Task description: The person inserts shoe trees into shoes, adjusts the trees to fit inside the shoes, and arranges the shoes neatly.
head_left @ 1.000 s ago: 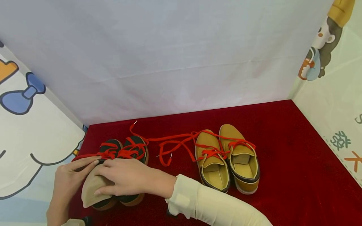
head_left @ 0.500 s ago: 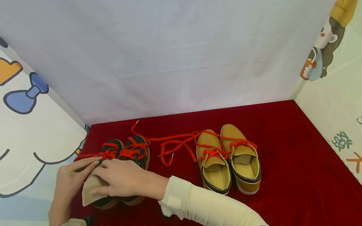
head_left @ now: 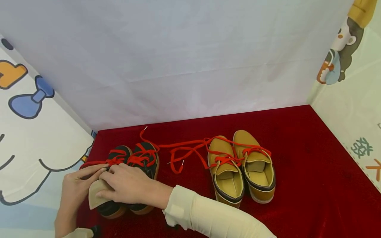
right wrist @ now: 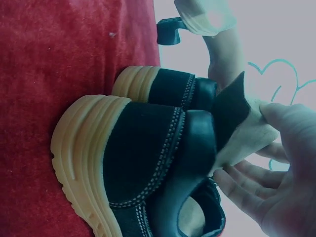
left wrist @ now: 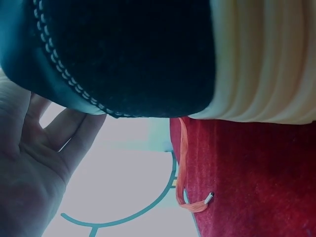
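Observation:
A pair of dark shoes with red laces stands at the left in the head view. My left hand [head_left: 75,186] is at the left side of the nearer-left dark shoe [head_left: 109,209], its thumb and forefinger pinching the upper edge by the laces. The right hand [head_left: 131,183] reaches over that shoe and pinches its raised, beige-lined tongue [right wrist: 254,128] between thumb and fingers. Part of the shoe opening is hidden under the hands. Close by on the right stands the other dark shoe [right wrist: 140,148], untouched. Its heel and pale sole face the right wrist camera.
A pair of tan shoes [head_left: 227,185] stands right of centre on the red cloth [head_left: 297,158], heels toward me. Their loose red laces [head_left: 184,145] trail leftward over the cloth. A pale curtain [head_left: 190,66] closes the back, and printed panels [head_left: 351,112] flank the sides.
The right hand has shifted slightly forward on the tongue, which now looks shorter from the head camera. The left hand keeps its hold. The head view has drifted a little.

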A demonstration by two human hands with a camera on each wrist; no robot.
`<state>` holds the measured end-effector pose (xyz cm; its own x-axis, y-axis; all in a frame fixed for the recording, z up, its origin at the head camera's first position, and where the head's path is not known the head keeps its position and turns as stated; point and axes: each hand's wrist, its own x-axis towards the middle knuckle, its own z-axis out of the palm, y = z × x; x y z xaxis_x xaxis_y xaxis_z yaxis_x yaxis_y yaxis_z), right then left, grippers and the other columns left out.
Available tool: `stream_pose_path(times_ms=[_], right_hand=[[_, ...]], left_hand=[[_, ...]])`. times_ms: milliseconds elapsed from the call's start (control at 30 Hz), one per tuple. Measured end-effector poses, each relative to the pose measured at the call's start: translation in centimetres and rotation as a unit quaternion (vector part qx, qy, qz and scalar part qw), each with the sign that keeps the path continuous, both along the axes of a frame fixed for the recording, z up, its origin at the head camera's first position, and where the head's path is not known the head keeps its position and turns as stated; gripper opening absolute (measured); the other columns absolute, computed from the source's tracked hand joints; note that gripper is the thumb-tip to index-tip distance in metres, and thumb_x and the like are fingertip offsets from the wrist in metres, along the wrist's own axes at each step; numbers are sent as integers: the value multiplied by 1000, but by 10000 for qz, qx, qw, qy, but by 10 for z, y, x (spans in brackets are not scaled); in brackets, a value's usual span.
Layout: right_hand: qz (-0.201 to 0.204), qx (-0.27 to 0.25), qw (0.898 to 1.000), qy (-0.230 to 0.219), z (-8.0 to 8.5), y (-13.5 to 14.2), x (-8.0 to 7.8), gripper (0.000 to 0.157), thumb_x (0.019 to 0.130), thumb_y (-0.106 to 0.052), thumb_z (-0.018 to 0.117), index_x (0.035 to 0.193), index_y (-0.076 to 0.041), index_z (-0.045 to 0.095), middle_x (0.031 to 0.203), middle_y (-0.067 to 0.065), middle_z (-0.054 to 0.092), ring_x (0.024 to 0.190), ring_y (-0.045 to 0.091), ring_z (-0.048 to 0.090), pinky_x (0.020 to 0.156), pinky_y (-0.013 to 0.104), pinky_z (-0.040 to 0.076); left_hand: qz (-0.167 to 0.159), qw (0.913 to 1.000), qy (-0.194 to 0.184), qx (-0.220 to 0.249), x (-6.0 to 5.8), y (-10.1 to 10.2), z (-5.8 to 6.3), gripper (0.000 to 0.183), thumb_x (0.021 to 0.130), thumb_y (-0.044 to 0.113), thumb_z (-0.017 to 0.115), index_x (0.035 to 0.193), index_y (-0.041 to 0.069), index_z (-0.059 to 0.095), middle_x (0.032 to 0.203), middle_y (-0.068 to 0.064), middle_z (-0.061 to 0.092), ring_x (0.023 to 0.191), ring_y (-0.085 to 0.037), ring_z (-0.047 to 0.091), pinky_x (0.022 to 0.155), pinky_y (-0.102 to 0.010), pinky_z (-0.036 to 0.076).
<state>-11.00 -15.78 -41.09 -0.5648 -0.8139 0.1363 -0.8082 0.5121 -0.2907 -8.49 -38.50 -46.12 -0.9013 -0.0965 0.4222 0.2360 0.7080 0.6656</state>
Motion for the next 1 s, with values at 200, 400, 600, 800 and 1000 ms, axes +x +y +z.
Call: stream_pose_path(times_ms=[200, 400, 600, 800, 1000], right_hand=[[-79, -162, 9993, 317, -8, -3, -2, 55, 102, -64, 51, 142, -28, 60, 124, -8, 65, 105, 6, 61, 77, 15, 52], [-83, -283, 9986, 436, -14, -5, -3, 56, 103, -62, 52, 143, -24, 60, 124, -7, 66, 108, 7, 63, 88, 15, 53], [-202, -231, 9987, 410, -16, -8, -2, 54, 102, -63, 52, 142, -27, 60, 126, -8, 65, 111, 7, 62, 87, 16, 54], [-318, -8, 9976, 611, -19, -12, 2, 54, 102, -64, 51, 143, -30, 59, 128, -9, 63, 108, 8, 60, 87, 18, 54], [-98, -21, 9996, 283, -18, -8, 0, 56, 104, -63, 47, 147, -27, 56, 133, -8, 61, 114, 7, 59, 86, 16, 53]], left_hand=[[59, 9999, -68, 60, 0, 1, -2, 24, 88, 1, 81, 111, 7, 82, 97, 39, 71, 94, 17, 66, 74, -4, 51], [177, 9997, -173, 32, 1, 1, -1, 23, 90, 6, 81, 113, 8, 82, 98, 40, 70, 94, 19, 65, 76, -3, 49], [239, 9995, -156, 124, 2, 2, -2, 22, 90, 5, 81, 112, 7, 82, 96, 40, 70, 93, 18, 66, 75, -3, 50], [146, 9991, -298, 279, 5, 3, -3, 23, 93, 7, 78, 116, 6, 81, 102, 37, 72, 97, 17, 67, 75, -6, 53], [-77, 9972, -737, 113, 23, 2, -1, 32, 107, 16, 58, 137, 12, 70, 125, 35, 66, 116, 18, 56, 87, -3, 46]])
